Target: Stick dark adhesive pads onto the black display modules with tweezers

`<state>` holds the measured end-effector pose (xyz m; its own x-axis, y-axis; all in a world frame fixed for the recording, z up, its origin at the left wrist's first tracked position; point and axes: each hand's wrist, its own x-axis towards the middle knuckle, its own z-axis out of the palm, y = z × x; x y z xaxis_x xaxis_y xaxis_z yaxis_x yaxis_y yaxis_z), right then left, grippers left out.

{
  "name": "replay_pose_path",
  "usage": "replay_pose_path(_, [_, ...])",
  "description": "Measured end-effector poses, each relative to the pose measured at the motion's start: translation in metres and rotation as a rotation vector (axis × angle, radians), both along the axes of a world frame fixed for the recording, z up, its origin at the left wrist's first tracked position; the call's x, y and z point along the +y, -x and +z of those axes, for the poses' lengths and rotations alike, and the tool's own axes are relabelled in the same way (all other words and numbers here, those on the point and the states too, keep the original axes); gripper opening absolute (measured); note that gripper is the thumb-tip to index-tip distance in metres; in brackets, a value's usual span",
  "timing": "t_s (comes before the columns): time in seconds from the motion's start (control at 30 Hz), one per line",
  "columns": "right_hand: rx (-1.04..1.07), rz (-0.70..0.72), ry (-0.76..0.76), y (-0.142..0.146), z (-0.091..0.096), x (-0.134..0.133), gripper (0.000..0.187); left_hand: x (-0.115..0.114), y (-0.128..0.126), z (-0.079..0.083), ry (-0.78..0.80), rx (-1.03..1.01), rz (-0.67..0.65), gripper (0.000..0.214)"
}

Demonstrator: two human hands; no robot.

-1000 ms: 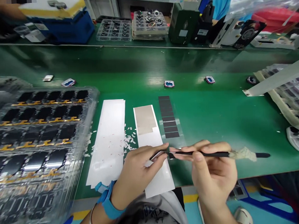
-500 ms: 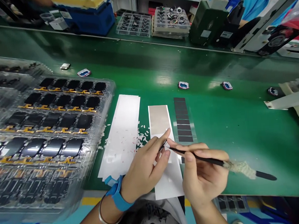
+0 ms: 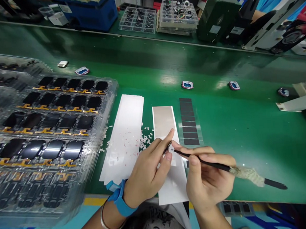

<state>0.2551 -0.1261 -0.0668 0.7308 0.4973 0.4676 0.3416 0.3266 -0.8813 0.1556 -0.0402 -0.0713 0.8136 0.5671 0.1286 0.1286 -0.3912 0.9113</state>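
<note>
Between the thumb and fingers of my left hand (image 3: 150, 172) is a small dark flat part (image 3: 167, 147), seen nearly edge-on and mostly covered by the fingers. My right hand (image 3: 211, 176) grips black tweezers (image 3: 216, 164) with tape wrapped round the rear of the handle; their tips reach the dark part. Whether the tips pinch anything is too small to tell. Beneath both hands lies a white backing sheet (image 3: 171, 188) with a beige upper section. To its left is another white sheet (image 3: 125, 129), with small white scraps (image 3: 145, 140) scattered beside it.
Stacked clear trays (image 3: 111, 92) of black screens with orange flex tabs fill the left. A strip of dark rectangles (image 3: 190, 121) lies right of the backing sheet. Small framed parts (image 3: 187, 85) dot the bench further back. A green box (image 3: 211, 19) stands on the rear shelf.
The view has shifted slightly. Both hands stay nearly in place, still holding the dark part and the tweezers, with the tweezer tips close to the part.
</note>
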Motion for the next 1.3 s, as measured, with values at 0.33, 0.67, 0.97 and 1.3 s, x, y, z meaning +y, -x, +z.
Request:
replay_pose_path(0.33, [-0.014,-0.015,-0.002,-0.0004,-0.003,-0.0016,0.021,0.0002,-0.0015,-0.0003,-0.012,0.002,0.003,0.048])
replay_pose_path(0.67, [-0.068,0.015,-0.041,-0.0006,-0.0051,-0.0027,0.027,0.0006,-0.0014,-0.0011,-0.002,-0.003,-0.01,0.051])
replay_pose_path(0.97, [-0.086,0.039,-0.058,-0.0016,-0.0065,-0.0031,0.031,0.0008,-0.0008,0.0001,-0.001,-0.02,-0.014,0.051])
replay_pose_path(1.3, [0.036,0.065,-0.098,-0.0046,-0.0013,-0.003,0.023,0.001,-0.0033,-0.0027,-0.159,0.02,0.06,0.044])
